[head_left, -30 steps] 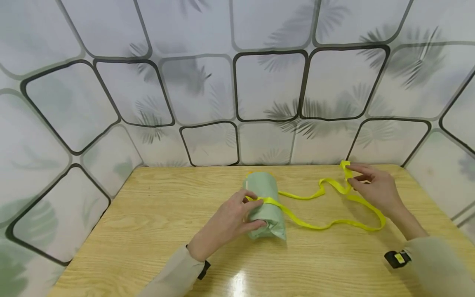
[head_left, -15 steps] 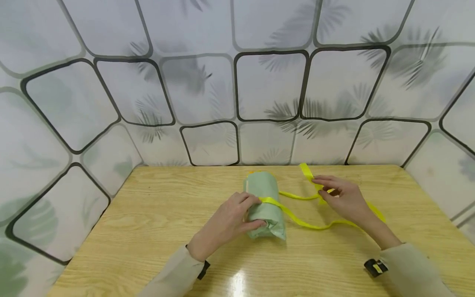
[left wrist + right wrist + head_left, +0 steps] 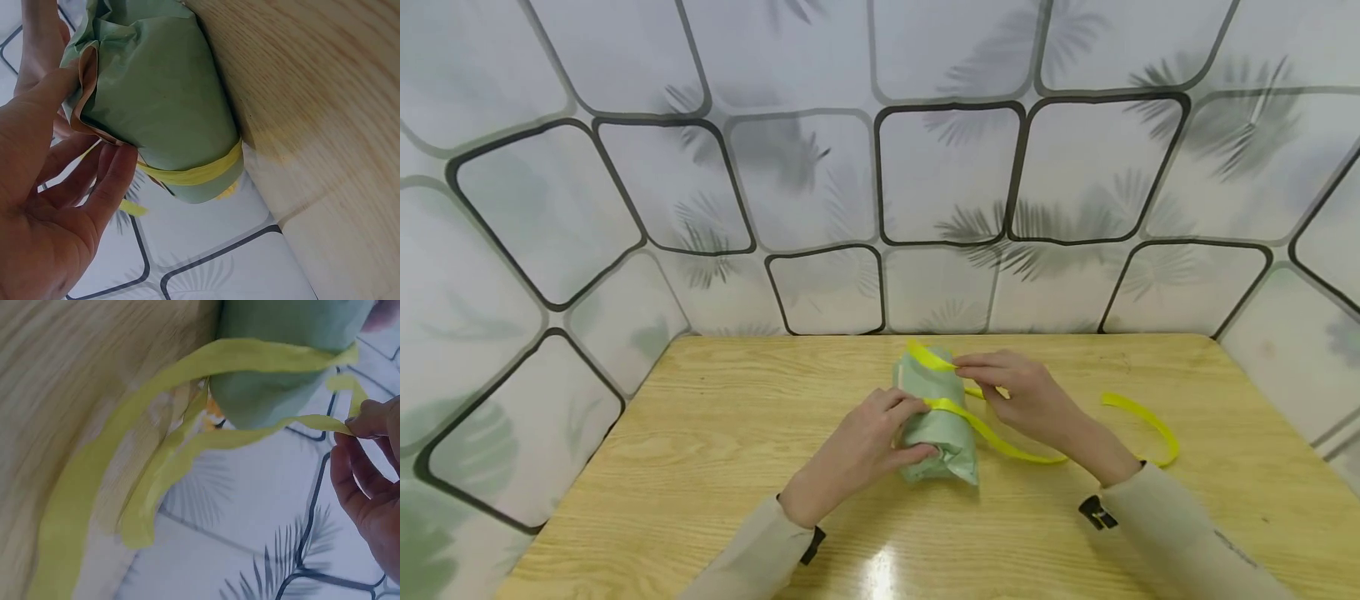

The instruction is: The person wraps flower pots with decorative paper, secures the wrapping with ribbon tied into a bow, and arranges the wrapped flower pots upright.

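Observation:
A roll wrapped in pale green paper point(image 3: 936, 429) lies on the wooden table, its near end crumpled and folded. My left hand point(image 3: 857, 446) holds it from the left side, fingertips at the paper's edge and thumb at the near end. A yellow ribbon point(image 3: 206, 173) goes round the roll and passes under my left fingertips in the head view. With thumb and fingers, my right hand point(image 3: 1030, 398) pinches one ribbon length above the roll's far right side; its tip sticks out leftward. Something orange-yellow point(image 3: 214, 409) shows at the far end, mostly hidden.
The other ribbon length point(image 3: 1157, 429) curves over the table point(image 3: 760, 433) to the right, partly hidden under my right forearm. A patterned wall covering point(image 3: 947, 175) rises behind the table's back edge. Black straps point(image 3: 1097, 512) are around both wrists.
My right hand has moved left from the table's right side to the roll, carrying the ribbon end over it. My left hand has stayed on the roll, its fingers shifting slightly.

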The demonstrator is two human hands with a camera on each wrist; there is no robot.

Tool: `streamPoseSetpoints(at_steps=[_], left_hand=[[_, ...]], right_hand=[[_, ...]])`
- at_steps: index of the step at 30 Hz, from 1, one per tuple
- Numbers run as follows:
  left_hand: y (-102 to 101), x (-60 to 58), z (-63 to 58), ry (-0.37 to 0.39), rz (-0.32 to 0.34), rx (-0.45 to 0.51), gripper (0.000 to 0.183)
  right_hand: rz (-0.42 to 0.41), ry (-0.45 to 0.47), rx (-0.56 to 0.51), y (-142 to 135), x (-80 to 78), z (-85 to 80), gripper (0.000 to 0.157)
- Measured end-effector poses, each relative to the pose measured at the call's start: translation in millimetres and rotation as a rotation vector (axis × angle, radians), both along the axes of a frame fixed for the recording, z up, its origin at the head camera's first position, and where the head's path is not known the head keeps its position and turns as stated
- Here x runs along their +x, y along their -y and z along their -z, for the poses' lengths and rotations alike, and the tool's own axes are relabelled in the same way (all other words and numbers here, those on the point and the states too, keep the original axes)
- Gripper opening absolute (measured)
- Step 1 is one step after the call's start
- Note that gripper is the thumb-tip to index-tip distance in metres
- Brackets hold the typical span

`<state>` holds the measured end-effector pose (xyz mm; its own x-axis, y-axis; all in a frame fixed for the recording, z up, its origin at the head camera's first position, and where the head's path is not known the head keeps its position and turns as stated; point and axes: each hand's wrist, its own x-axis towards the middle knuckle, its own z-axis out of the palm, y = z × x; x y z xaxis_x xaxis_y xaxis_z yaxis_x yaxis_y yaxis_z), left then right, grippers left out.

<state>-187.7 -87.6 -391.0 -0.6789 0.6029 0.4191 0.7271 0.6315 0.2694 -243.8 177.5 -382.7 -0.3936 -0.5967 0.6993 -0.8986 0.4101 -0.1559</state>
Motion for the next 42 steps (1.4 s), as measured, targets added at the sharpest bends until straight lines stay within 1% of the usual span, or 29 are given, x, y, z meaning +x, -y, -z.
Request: streamPoseSetpoints(at_steps=[2,4,6,8,9,11,14,16,18,21,24,26,28,30,33,35,36,37,39,41,42], left_hand=[[-1,-0.3,0.1,-0.009,0.006,0.003,0.045],[-1,-0.5,0.2,-0.019,0.008,0.005,0.045],[-2,-0.9,0.3,-0.029,0.011,0.01,0.046],[-2,-1.3,0.5,-0.036,0.011,0.015,0.046],[-2,-1.6,0.7,-0.039,0.01,0.016,0.046],[-2,-2.1,0.9,-0.045,0.012,0.016,0.046],[-1,-2.8,0.4,-0.046,0.02,0.018,0.046],[-1,-3.5,-0.9,-0.04,0.04,0.025,0.046],[1,-4.3,-3.1,-0.01,0.058,0.029,0.047],[4,-6.0,-6.7,0.082,0.095,0.039,0.05],[8,-7.5,-8.8,0.194,0.123,0.056,0.053],[10,-8.3,-8.7,0.229,0.141,0.071,0.053],[10,-8.8,-7.9,0.234,0.149,0.082,0.052],[10,-8.8,-6.9,0.222,0.148,0.092,0.05],[9,-8.3,-6.5,0.206,0.134,0.101,0.049],[9,-8.4,-6.8,0.21,0.129,0.1,0.049],[10,-8.6,-7.3,0.225,0.133,0.1,0.049],[10,-9.2,-7.5,0.249,0.143,0.104,0.049],[13,-10.3,-8.5,0.328,0.152,0.122,0.05],[17,-11.7,-10.5,0.412,0.155,0.163,0.047],[18,-12.6,-11.7,0.444,0.144,0.189,0.044]], right_hand=[[-0.025,-0.005,0.03,6,1.2,-2.0,0.039],[-0.032,0.021,0.046,10,3.6,-3.1,0.035],[-0.021,0.052,0.045,10,6.9,-2.7,0.03],[0.002,0.062,0.032,9,11.0,-1.4,0.027],[0.011,0.059,0.024,8,13.5,-0.2,0.027],[0.0,0.048,0.01,6,18.8,2.2,0.03],[-0.052,0.056,0.031,5,27.9,5.2,0.035],[-0.085,0.09,0.069,4,33.9,6.9,0.041],[-0.088,0.121,0.114,5,38.3,8.8,0.048],[-0.084,0.132,0.138,6,41.4,12.5,0.052],[-0.082,0.119,0.109,9,42.1,17.1,0.048],[-0.078,0.102,0.079,11,42.3,19.9,0.045],[-0.061,0.086,0.061,14,42.9,21.7,0.042],[-0.035,0.07,0.056,17,43.4,22.6,0.04],[0.009,0.052,0.056,21,44.0,23.0,0.039],[0.031,0.046,0.048,23,44.2,23.8,0.038],[0.037,0.044,0.04,24,44.4,24.2,0.038],[0.041,0.043,0.03,25,44.7,24.9,0.037],[0.042,0.046,0.013,27,45.5,26.4,0.036],[0.04,0.053,0.005,28,46.1,27.1,0.035],[0.041,0.057,0.004,28,46.5,27.2,0.034]])
